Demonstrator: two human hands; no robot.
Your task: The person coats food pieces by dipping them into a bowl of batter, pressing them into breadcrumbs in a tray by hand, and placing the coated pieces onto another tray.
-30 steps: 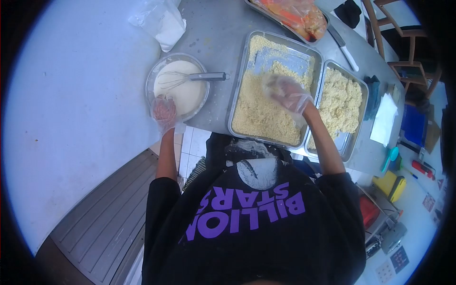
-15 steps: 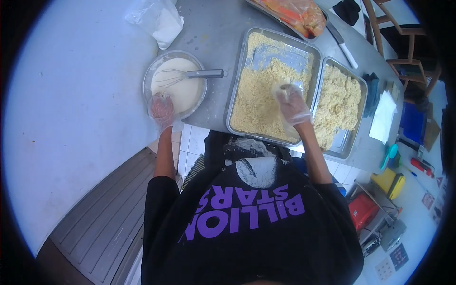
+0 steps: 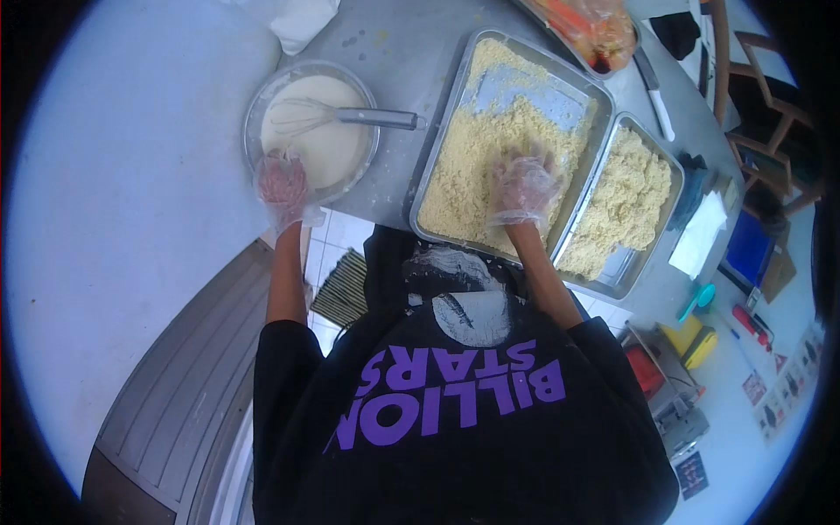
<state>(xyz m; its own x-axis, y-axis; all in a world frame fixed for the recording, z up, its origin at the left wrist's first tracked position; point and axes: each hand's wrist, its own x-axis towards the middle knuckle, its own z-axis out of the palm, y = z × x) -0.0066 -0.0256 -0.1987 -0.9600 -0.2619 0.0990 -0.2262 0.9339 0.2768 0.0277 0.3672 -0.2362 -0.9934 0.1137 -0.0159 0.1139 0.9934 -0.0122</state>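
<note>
My left hand (image 3: 283, 179), in a clear plastic glove, is at the near left rim of a round bowl (image 3: 252, 122) of creamy white batter (image 3: 337, 157). Its fingers are curled together, and whatever they hold is hidden. A whisk (image 3: 381, 118) lies across the bowl, its wires toward the batter and its handle past the right rim. My right hand (image 3: 525, 182), also gloved, rests palm down with fingers spread on yellow crumbs (image 3: 455, 188) in a large metal tray (image 3: 604, 131).
A second metal tray (image 3: 672, 188) of clumpier crumbs stands at the right. Behind are a bagged orange food (image 3: 599, 31) and a white-handled knife (image 3: 658, 109). White paper (image 3: 700, 232) lies by the right edge; a plastic bag (image 3: 302, 22) is at the back left.
My right hand has turned and moved left and slightly down, its fingers now spread flat on the crumbs. My left hand remains at the bowl's rim. The camera view has shifted slightly.
</note>
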